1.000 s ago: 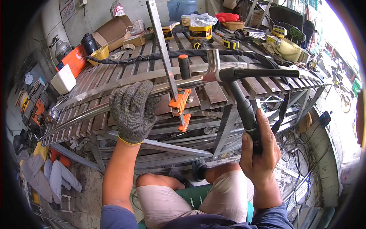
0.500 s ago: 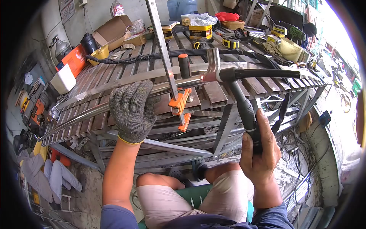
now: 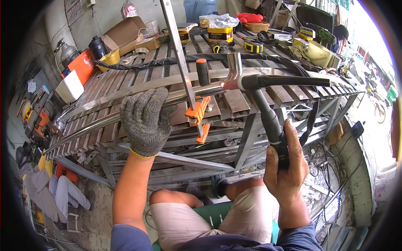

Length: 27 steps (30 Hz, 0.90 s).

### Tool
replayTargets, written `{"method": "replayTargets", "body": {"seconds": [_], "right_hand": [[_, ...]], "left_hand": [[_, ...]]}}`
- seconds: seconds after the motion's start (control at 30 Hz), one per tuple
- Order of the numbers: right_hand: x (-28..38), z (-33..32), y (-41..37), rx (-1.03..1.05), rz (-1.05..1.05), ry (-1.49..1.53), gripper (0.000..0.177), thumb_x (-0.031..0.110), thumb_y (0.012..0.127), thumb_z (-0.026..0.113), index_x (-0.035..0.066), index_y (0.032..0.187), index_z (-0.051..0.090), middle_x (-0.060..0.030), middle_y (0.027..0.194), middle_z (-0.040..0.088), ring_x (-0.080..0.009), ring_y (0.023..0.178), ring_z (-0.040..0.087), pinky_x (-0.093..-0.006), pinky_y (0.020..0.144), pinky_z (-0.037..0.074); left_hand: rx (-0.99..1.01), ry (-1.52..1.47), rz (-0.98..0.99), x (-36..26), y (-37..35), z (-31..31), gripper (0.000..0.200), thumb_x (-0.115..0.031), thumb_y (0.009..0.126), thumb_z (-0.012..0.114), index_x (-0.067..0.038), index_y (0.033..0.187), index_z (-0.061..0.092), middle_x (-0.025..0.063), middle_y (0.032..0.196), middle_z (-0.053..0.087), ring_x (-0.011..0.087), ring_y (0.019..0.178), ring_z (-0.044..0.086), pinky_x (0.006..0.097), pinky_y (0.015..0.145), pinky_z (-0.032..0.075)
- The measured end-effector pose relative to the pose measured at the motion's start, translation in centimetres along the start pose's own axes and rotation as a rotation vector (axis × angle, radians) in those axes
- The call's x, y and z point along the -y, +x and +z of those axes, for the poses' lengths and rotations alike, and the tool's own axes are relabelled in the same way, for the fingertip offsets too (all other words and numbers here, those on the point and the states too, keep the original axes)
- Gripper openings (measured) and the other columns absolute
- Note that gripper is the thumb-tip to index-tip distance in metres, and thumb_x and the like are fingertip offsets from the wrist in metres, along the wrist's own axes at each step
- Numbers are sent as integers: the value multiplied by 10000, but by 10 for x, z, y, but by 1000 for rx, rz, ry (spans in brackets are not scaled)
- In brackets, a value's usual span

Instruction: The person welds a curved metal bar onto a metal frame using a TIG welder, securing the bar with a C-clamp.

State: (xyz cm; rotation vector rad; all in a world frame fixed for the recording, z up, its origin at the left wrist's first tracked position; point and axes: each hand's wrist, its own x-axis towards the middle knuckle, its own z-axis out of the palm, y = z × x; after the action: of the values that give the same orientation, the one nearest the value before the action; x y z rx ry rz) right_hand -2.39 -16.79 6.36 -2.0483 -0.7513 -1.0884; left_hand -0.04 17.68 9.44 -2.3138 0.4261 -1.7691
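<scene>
My left hand [image 3: 144, 121], in a grey knit glove, is closed around a long shiny metal pipe [image 3: 100, 122] that lies along the slatted bench's front. In my bare right hand [image 3: 289, 163] is the handle of a black TIG welding torch [image 3: 272, 121]. The torch's pinkish nozzle [image 3: 231, 85] points left, right at the pipe's end by a short upright bent tube [image 3: 234, 67]. Between my hands, an orange bar clamp [image 3: 197, 112] with a tall steel bar grips the bench edge. Behind it stands a black handle with an orange top [image 3: 202, 71].
A black sleeved cable [image 3: 167, 61] runs across the slatted metal bench [image 3: 238, 104]. Farther back are a yellow tub [image 3: 220, 35], a tape measure [image 3: 253, 46], a cardboard box [image 3: 123, 35] and a pale bowl [image 3: 319, 53]. Loose cables [image 3: 331, 175] lie on the floor at right.
The reddish glow at the torch nozzle's tip looks dimmer now. Both hands, the pipe and the clamp stay in place.
</scene>
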Motion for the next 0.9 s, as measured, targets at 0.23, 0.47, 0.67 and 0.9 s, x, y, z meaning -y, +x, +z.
{"method": "replayTargets", "body": {"seconds": [0.23,0.47,0.67,0.9], "right_hand": [[-1,2,-1,-26,-12,17,571,76,1004,700,-109,1509,507,-314,1384,671,-387,1138,760,-406,959,601],[-2,3,-1,-31,-19,9,568,69,1002,702,-109,1506,511,-315,1387,669,-391,1173,748,-408,973,598],[2,0,2,-14,-33,-14,574,-38,940,706,-121,1480,532,-332,1284,695,-398,1030,771,-401,861,629],[-6,7,-5,-102,-58,-6,610,69,1004,699,-152,1520,458,-331,1437,632,-365,1186,743,-384,980,589]], "left_hand": [[6,9,-4,0,0,-1,364,-207,878,815,-91,1215,739,119,1166,736,354,1075,671,522,1014,475],[-1,15,0,1,-2,1,368,-214,884,820,-87,1220,739,116,1171,737,354,1082,671,523,1023,471],[1,-15,-8,2,-2,2,363,-197,880,812,-87,1217,737,116,1171,737,354,1066,678,517,1015,474],[21,5,-12,0,-1,-1,368,-211,891,803,-83,1229,738,123,1177,735,360,1081,664,534,1025,465]]}}
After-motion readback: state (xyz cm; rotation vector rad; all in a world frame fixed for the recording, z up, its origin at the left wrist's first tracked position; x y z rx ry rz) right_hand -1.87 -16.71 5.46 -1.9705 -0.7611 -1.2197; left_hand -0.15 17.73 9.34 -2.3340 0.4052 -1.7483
